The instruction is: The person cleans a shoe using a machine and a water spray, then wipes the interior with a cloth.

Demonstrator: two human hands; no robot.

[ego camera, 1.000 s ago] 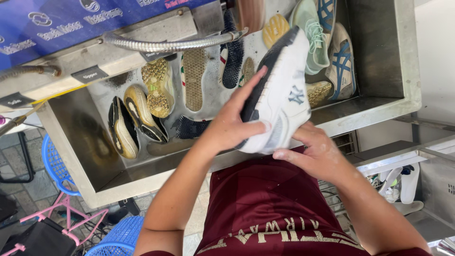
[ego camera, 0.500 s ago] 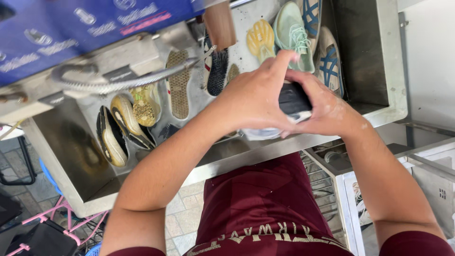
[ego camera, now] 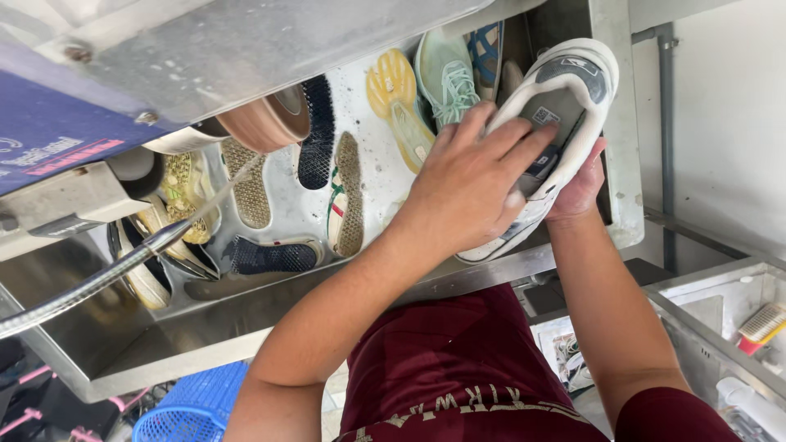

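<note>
A white sneaker (ego camera: 573,86) with a dark lining is held over the right end of a steel sink (ego camera: 626,164), its opening facing the camera. My left hand (ego camera: 471,184) lies across the shoe's opening, fingers spread over the tongue and collar. From below and to the right, my right hand (ego camera: 580,190) cups the shoe; only its palm edge and fingers show.
The wet sink holds several shoes and insoles: a mint sneaker (ego camera: 446,78), a yellow insole (ego camera: 395,94), dark insoles (ego camera: 315,135). A metal hose (ego camera: 106,274) crosses the left. A blue basket (ego camera: 184,413) sits below, a brush (ego camera: 761,325) in a tray at right.
The sneaker has moved right and farther from my body, turning so its opening shows. My left hand shifted from wrapping the shoe to lying flat across its opening.
</note>
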